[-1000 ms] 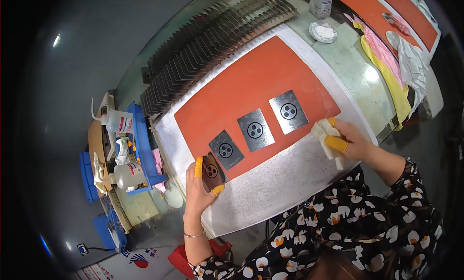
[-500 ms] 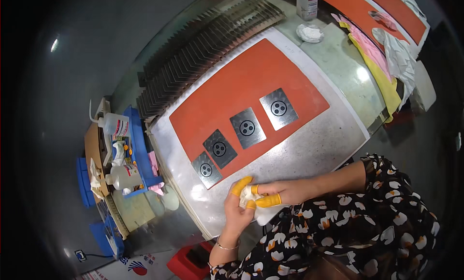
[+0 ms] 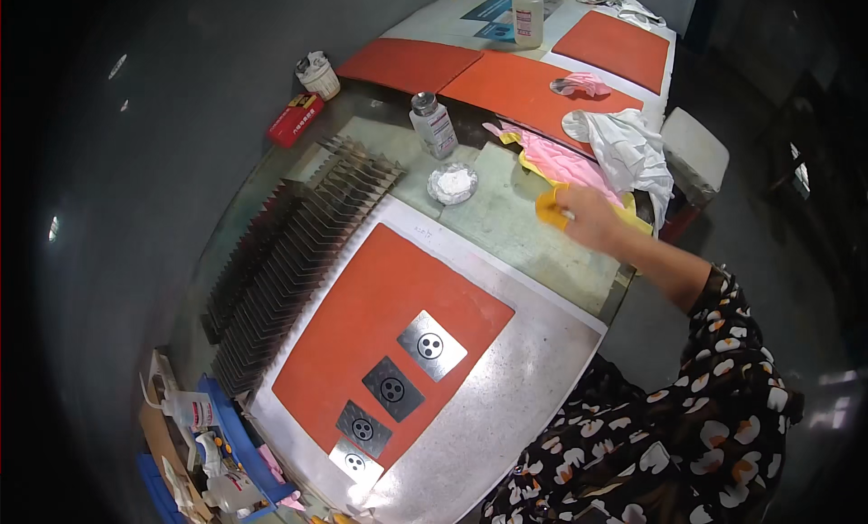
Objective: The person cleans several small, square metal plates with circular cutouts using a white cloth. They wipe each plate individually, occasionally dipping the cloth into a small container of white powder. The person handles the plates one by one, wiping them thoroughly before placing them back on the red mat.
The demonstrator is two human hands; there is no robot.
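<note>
Yellow finger covers mark my right hand point(image 3: 589, 222), stretched out to the right over the pale green tabletop. Its fingers curl together; what they hold, if anything, is hidden and slightly blurred. Closest to it are a pink cloth point(image 3: 565, 160) with a yellow border and a shallow dish point(image 3: 452, 184) of white material. Of my left hand point(image 3: 336, 519), only yellow-covered fingertips show at the lower edge. Near them, several metal plates with round black emblems, one a silver plate point(image 3: 432, 345) and one a dark plate point(image 3: 393, 388), lie in a slanting row on an orange mat point(image 3: 362, 298).
A rack of dark, toothed metal strips point(image 3: 298, 262) borders the mat's left side. Behind the dish stands a white bottle with a metal cap point(image 3: 434, 126). White cloth point(image 3: 624, 144) drapes over the far table's edge. A blue tray point(image 3: 240, 447) with bottles sits lower left.
Both hands were together on a white wad near the front edge. My right hand has swung away to the far right; my left is mostly out of view. The view has shifted toward the far table.
</note>
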